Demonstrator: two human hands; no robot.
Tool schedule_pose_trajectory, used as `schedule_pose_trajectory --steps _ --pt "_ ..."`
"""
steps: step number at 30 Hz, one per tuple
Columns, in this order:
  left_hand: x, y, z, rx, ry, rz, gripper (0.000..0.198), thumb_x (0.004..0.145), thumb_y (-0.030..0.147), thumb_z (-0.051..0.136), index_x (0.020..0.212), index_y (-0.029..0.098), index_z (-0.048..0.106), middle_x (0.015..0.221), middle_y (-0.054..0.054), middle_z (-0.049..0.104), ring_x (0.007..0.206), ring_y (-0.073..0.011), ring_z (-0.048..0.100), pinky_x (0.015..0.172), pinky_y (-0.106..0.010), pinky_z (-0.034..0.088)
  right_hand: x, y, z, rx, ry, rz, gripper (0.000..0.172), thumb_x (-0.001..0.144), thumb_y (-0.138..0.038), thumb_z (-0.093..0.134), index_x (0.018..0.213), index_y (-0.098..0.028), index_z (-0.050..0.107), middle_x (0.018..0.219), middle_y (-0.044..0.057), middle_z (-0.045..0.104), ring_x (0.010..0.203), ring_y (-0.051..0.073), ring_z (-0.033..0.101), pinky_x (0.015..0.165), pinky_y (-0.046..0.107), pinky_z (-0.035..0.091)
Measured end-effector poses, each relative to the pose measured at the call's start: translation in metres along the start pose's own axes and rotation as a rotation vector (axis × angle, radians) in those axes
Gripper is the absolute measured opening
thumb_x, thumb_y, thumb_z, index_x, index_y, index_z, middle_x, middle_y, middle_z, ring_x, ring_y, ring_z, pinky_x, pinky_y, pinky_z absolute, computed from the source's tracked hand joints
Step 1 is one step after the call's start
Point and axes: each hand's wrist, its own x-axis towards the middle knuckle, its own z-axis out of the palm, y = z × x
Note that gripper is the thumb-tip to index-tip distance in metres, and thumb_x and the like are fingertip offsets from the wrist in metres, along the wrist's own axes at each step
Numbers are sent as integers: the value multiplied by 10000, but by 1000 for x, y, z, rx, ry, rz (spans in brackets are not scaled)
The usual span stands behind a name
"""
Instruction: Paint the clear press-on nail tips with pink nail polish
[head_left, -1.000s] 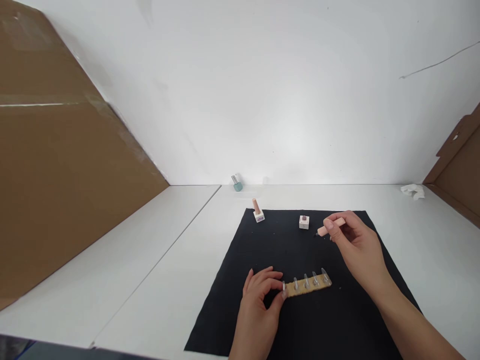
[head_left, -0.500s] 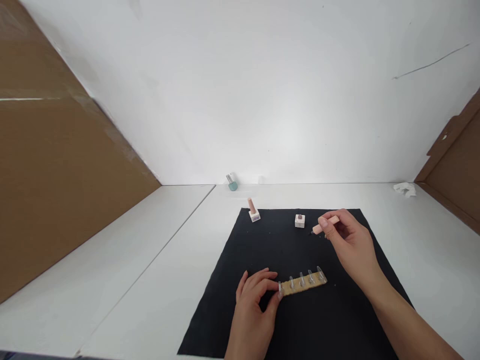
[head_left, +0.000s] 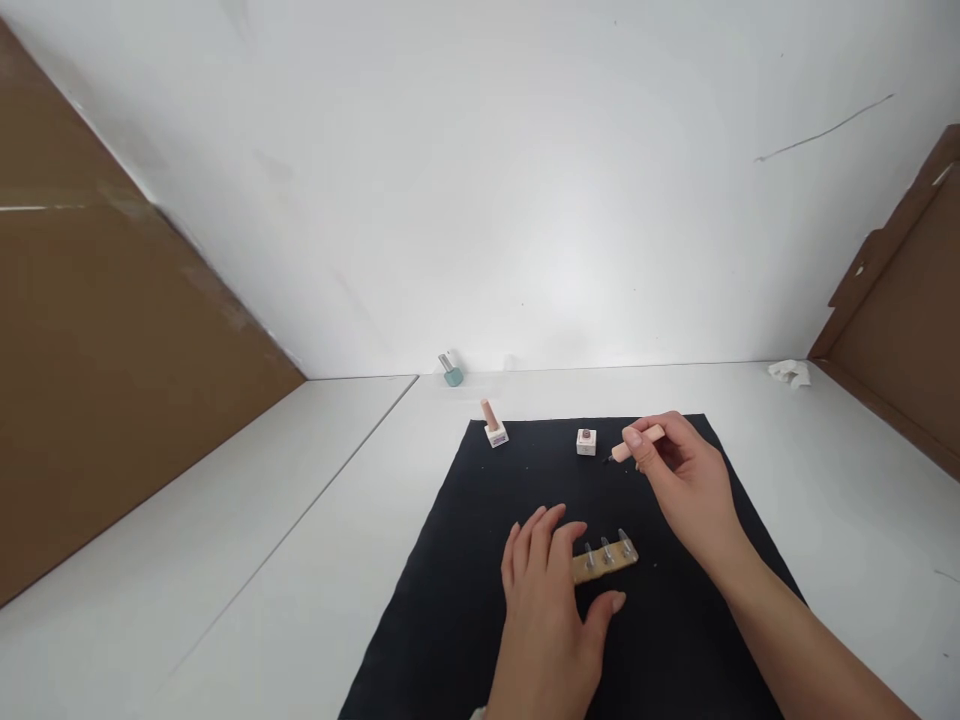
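- Since the earlier frame, the left hand (head_left: 551,590) is moved forward over the cardboard strip (head_left: 611,556); its left end is now covered by the flat, spread fingers, and nothing is gripped.
- Clear nail tips are carried on the strip, which lies on the black mat (head_left: 450,600).
- The peach brush cap (head_left: 637,441) is pinched by the right hand (head_left: 686,480), just beside the open bottle (head_left: 586,441).

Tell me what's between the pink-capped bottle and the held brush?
The open white bottle, on the black mat, near the brush in the right hand; head view.
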Motion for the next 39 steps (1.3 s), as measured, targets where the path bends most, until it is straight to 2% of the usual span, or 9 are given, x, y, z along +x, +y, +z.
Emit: schedule_pose_trajectory --steps 4,6,9,13,17,21,25,32,39 --pt "15 9 10 35 -7 -47 308 767 148 750 1051 228 660 1372 -141 633 1435 -438 465 1154 -701 369 2 1 -1 19 12 -5 256 963 -472 647 839 -249 666 831 29 755 706 198 655 648 318 509" --pt "19 10 11 26 -21 -70 219 769 123 745 936 237 663 1360 -132 629 1441 -430 450 1145 -683 383 2 0 -2 31 9 -13 259 965 -474 646 843 -248 674 851 32 755 730 199 671 669 319 522" --pt "22 10 10 16 -22 -73 183 781 89 726 855 247 668 1373 -113 619 1454 -413 424 1149 -671 374 1 -1 -3 49 2 -25 257 970 -472 640 850 -248 682 871 36 751 777 204 691 718 325 540" --pt "22 12 9 40 -18 -84 200 773 83 743 879 245 695 1380 -125 618 1452 -428 420 1129 -676 396 1 -3 -3 58 -3 -30 243 973 -447 644 838 -248 679 871 31 742 785 198 688 728 317 539" --pt "25 14 5 105 -41 -58 279 734 79 773 952 235 698 1396 -143 612 1467 -448 402 1153 -696 358 0 -3 -2 56 -10 -28 228 974 -427 650 834 -250 681 861 23 741 763 190 677 697 302 524" --pt "30 13 1 156 -92 8 227 734 85 779 883 232 694 1368 -142 638 1453 -431 439 1193 -689 304 -1 -4 -2 57 -18 -24 232 976 -417 648 816 -250 674 859 19 743 770 189 682 696 298 517" --pt "32 11 0 175 -128 34 200 725 92 807 816 232 697 1340 -135 666 1432 -419 474 1193 -678 316 -1 -4 -3 55 -21 -21 238 971 -418 653 807 -247 676 849 23 745 744 188 675 678 299 512" --pt "36 19 4 199 -126 33 164 765 47 763 783 208 736 1324 -150 687 1421 -426 492 1185 -681 334 -1 -3 -1 62 -32 -24 231 979 -411 653 824 -241 681 856 21 745 753 178 677 682 285 513" --pt "35 20 4 210 -102 34 225 785 -9 695 768 202 771 1308 -159 704 1403 -428 518 1178 -694 342 -1 -3 -1 72 -35 -32 218 976 -400 654 836 -235 683 861 22 739 755 171 674 677 271 509"
